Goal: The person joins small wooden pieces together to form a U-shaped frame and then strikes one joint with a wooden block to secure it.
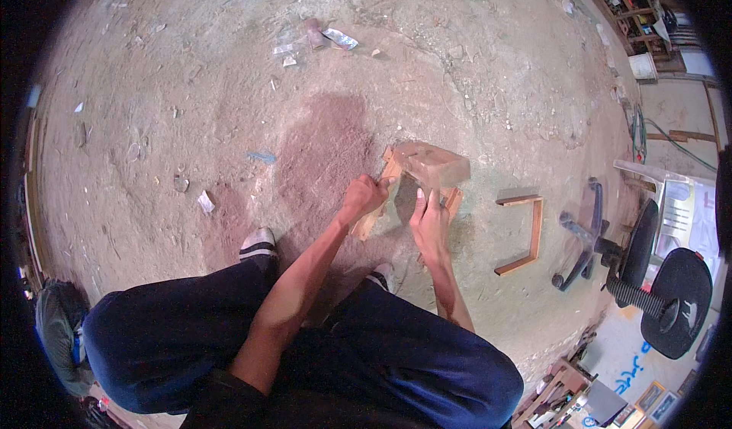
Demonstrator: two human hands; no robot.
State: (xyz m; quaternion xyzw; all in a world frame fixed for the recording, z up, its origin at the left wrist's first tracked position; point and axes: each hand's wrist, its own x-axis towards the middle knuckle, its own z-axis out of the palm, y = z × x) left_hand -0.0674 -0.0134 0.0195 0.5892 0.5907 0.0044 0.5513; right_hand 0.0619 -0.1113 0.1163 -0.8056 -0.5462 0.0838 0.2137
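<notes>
A small wooden frame [375,220] stands on the ground in front of my feet, with a broad, brown block-like piece [435,162] across its far end. My left hand [366,199] is closed on the frame's left side board, fingers curled over its edge. My right hand [430,219] grips the right side of the same frame with its thumb up, close to the dark opening in the middle. The right hand's fingertips are partly hidden behind the wood.
A U-shaped wooden piece [536,235] lies to the right. Beyond it are an overturned swivel chair [591,235] and a white board [637,356]. Bits of litter, including a silvery wrapper [340,39] and a blue scrap [262,157], dot the dirt floor. A dark bag [61,330] sits at left.
</notes>
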